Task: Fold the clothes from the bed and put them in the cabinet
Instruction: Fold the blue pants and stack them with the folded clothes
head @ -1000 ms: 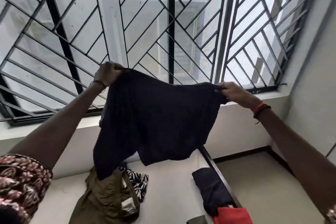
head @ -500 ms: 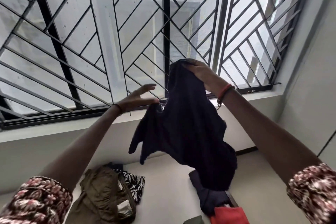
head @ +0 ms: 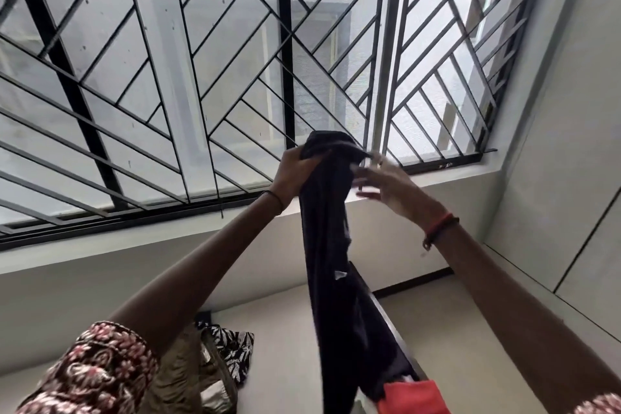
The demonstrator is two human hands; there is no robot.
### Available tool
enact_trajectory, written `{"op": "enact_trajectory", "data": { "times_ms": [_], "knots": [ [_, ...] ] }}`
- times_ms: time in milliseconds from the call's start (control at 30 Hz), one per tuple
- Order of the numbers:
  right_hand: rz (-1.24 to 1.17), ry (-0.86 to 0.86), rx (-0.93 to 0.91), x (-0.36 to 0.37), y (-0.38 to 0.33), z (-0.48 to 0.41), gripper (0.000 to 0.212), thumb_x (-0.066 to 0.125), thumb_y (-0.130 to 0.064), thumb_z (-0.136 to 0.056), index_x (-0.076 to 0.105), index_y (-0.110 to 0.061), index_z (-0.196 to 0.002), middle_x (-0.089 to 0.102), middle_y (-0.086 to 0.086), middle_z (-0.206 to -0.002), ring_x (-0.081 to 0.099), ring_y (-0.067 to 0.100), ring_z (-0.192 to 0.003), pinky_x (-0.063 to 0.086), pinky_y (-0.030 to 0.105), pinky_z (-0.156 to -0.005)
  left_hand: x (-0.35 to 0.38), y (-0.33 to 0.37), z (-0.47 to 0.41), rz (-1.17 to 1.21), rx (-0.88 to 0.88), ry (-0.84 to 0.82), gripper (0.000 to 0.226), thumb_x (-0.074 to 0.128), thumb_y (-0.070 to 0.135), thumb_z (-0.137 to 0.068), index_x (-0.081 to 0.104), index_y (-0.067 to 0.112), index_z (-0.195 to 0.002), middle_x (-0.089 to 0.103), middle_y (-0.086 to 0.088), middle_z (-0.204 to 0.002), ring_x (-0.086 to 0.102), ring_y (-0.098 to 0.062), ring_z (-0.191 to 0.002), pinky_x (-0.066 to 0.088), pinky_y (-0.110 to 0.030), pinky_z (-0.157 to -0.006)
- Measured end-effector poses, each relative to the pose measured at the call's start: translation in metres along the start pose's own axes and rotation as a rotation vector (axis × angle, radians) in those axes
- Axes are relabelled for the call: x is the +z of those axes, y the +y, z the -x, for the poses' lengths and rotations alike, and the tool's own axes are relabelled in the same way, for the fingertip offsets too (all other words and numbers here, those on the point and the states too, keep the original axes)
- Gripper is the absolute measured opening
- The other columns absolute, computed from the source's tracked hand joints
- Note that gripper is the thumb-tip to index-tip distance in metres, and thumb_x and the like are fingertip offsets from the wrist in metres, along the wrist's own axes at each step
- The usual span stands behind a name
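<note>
Above the bed, mid-fold: left grip pinches bunched top of dark garment, which hangs doubled lengthwise; right grip spread, blurred, just beside it. Next likely: catch lower end, halve again, then to cabinet

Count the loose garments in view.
4: a dark garment gripped by the left hand; an olive garment and a printed garment on the bed, lower left; a red garment, lower right. Others may be hidden.
</note>
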State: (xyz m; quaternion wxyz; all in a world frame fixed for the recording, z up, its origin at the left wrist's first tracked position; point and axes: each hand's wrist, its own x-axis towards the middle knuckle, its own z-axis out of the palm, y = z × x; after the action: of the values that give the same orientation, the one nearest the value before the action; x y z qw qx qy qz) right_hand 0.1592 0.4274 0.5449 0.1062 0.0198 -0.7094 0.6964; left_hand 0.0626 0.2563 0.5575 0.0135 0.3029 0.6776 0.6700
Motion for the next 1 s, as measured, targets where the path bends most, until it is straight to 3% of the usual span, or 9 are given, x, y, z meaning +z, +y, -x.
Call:
{"op": "enact_trajectory", "data": {
  "times_ms": [100, 200, 300, 400, 467, 600, 700, 833, 1000],
  "knots": [
    [0.141, -0.103, 0.115, 0.001, 0.044, 0.026, 0.086, 0.083, -0.05, -0.058, 0.045, -0.024, -0.13, 0.068, 0.002, -0.112, 0.065, 0.015, -0.101, 0.054, 0.033, -0.086, 0.004, 0.005, -0.005, 0.021, -0.043, 0.046, 0.018, 0.062, 0.009, -0.088, 0.064, 0.015, -0.072, 0.063, 0.0, -0.069, 0.057, -0.002, -0.06, 0.05, -0.02, -0.061],
    [0.18, -0.065, 0.113, 0.019, 0.07, 0.036, 0.072, 0.079, -0.044, -0.066, 0.047, -0.027, -0.128, 0.068, 0.002, -0.114, 0.064, 0.014, -0.105, 0.051, 0.035, -0.09, 0.007, 0.012, -0.009, 0.074, -0.077, 0.054, 0.015, 0.059, 0.01, -0.089, 0.064, 0.009, -0.075, 0.064, -0.014, -0.08, 0.059, -0.02, -0.076, 0.052, -0.032, -0.07],
    [0.126, 0.015, -0.005, 0.041, 0.076, 0.035, 0.061, 0.08, -0.028, -0.074, 0.05, -0.024, -0.126, 0.063, 0.008, -0.119, 0.064, 0.019, -0.103, 0.053, 0.024, -0.082, 0.011, 0.015, -0.009, 0.025, -0.075, 0.06, 0.015, 0.059, 0.012, -0.089, 0.065, 0.007, -0.076, 0.062, -0.012, -0.077, 0.056, -0.019, -0.076, 0.048, -0.029, -0.065],
    [0.304, 0.26, -0.21, 0.065, 0.083, 0.033, 0.087, 0.084, -0.049, -0.059, 0.039, -0.038, -0.133, 0.05, 0.001, -0.129, 0.059, 0.013, -0.107, 0.053, 0.025, -0.085, 0.006, 0.014, -0.008, -0.033, -0.069, 0.078, 0.016, 0.063, 0.018, -0.085, 0.067, 0.008, -0.074, 0.063, -0.011, -0.075, 0.056, -0.018, -0.076, 0.046, -0.032, -0.066],
    [0.519, 0.455, -0.393, 0.076, 0.092, 0.031, 0.093, 0.084, -0.044, -0.06, 0.038, -0.026, -0.138, 0.043, 0.0, -0.13, 0.054, 0.009, -0.107, 0.049, 0.018, -0.088, -0.001, 0.015, -0.007, -0.039, -0.069, 0.095, 0.023, 0.065, 0.026, -0.077, 0.069, 0.004, -0.075, 0.064, -0.01, -0.074, 0.056, -0.017, -0.073, 0.046, -0.032, -0.065],
    [0.731, 0.53, -0.516, 0.086, 0.101, 0.027, 0.032, 0.073, -0.011, -0.078, 0.062, -0.007, -0.107, 0.06, 0.007, -0.106, 0.062, 0.023, -0.093, 0.053, 0.03, -0.081, -0.017, 0.023, -0.006, -0.046, -0.038, 0.126, 0.018, 0.063, 0.014, -0.084, 0.065, 0.012, -0.067, 0.06, 0.0, -0.064, 0.054, -0.003, -0.057, 0.044, -0.02, -0.056],
    [0.631, 0.508, -0.333, 0.075, 0.102, 0.02, 0.01, 0.064, -0.008, -0.086, 0.068, -0.007, -0.096, 0.07, 0.008, -0.09, 0.066, 0.02, -0.082, 0.054, 0.031, -0.075, -0.035, 0.026, -0.009, -0.046, -0.021, 0.186, 0.015, 0.063, 0.016, -0.083, 0.063, 0.014, -0.068, 0.059, -0.005, -0.071, 0.053, -0.006, -0.063, 0.042, -0.021, -0.057],
    [0.391, 0.42, -0.194, 0.045, 0.088, 0.012, 0.008, 0.063, -0.011, -0.089, 0.063, -0.018, -0.086, 0.071, 0.006, -0.081, 0.066, 0.017, -0.076, 0.053, 0.039, -0.074, -0.073, 0.02, -0.008, -0.001, -0.031, 0.274, 0.019, 0.055, 0.004, -0.087, 0.063, 0.014, -0.072, 0.059, -0.005, -0.077, 0.052, -0.013, -0.072, 0.043, -0.021, -0.061],
    [-0.027, 0.262, -0.134, 0.022, 0.061, 0.01, 0.008, 0.065, -0.006, -0.085, 0.065, -0.013, -0.085, 0.068, 0.002, -0.082, 0.063, 0.012, -0.078, 0.053, 0.029, -0.076, -0.12, -0.005, 0.004, -0.024, -0.024, 0.294, 0.017, 0.057, 0.009, -0.085, 0.068, 0.021, -0.08, 0.059, 0.0, -0.075, 0.051, -0.011, -0.072, 0.044, -0.022, -0.062]
  ]
}}
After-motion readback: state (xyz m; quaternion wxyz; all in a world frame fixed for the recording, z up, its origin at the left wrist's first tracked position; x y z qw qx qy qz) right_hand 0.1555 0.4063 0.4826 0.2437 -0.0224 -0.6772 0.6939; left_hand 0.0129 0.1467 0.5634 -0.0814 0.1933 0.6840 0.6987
